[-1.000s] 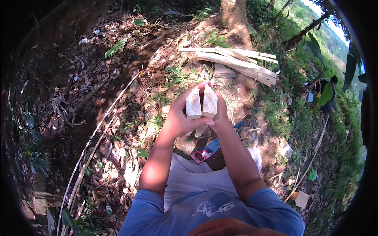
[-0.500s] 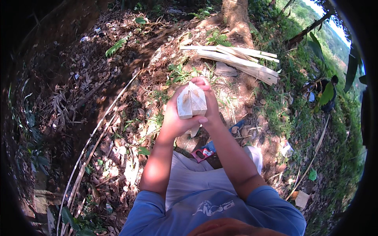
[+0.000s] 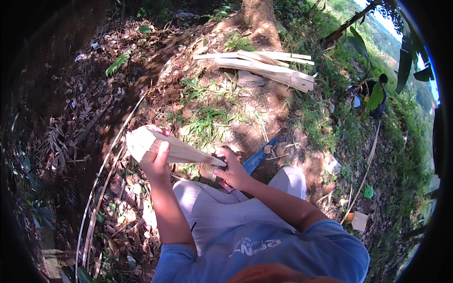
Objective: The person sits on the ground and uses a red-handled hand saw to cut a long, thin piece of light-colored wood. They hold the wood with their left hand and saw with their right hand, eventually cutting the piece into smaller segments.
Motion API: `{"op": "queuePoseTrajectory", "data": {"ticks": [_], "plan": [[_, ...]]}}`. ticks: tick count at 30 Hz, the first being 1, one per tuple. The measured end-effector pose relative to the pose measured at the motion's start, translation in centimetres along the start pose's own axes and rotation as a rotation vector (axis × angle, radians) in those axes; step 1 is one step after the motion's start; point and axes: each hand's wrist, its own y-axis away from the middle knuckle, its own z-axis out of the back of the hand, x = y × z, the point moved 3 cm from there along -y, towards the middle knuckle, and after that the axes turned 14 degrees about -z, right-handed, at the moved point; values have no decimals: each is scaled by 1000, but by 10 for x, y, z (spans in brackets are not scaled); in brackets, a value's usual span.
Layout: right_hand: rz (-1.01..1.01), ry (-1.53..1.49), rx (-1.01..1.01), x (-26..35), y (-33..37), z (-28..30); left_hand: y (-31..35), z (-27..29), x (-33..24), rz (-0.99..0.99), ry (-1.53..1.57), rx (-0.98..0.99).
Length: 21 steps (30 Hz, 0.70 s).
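Observation:
My left hand (image 3: 157, 162) is wrapped around the thick end of a pair of pale wooden stakes (image 3: 186, 151), lifted over the ground at my left. They lie together, tapering to the right. Around their narrow tip is my right hand (image 3: 236, 172), fingers and thumb spread apart; whether it touches the wood I cannot tell. Below and beyond that hand, a tool with a blue blade (image 3: 259, 156) rests on the ground by my knee. Its reddish handle (image 3: 226, 187) is mostly covered by my right hand and leg.
Several pale wooden strips (image 3: 264, 68) lie piled ahead, beside a flat grey stone (image 3: 250, 79) and near a tree trunk (image 3: 259, 19). Long thin sticks (image 3: 104, 175) stretch along the left. A dark-clothed person (image 3: 377, 96) is at the far right. Dry leaves and grass cover the ground.
The stakes have swung from end-on between both hands to lying sideways at my left. My right hand has let go of the thick end and moved down to the narrow tip.

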Motion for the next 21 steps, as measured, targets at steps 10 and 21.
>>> {"op": "queuePoseTrajectory", "data": {"ticks": [10, 21], "plan": [[-501, 280, -219, -170, 76, 65, -19, 113, -77, 105, -440, -777], [-741, 90, -74, -197, 74, 83, -17, 113, -87, 16, -517, -647]]}}
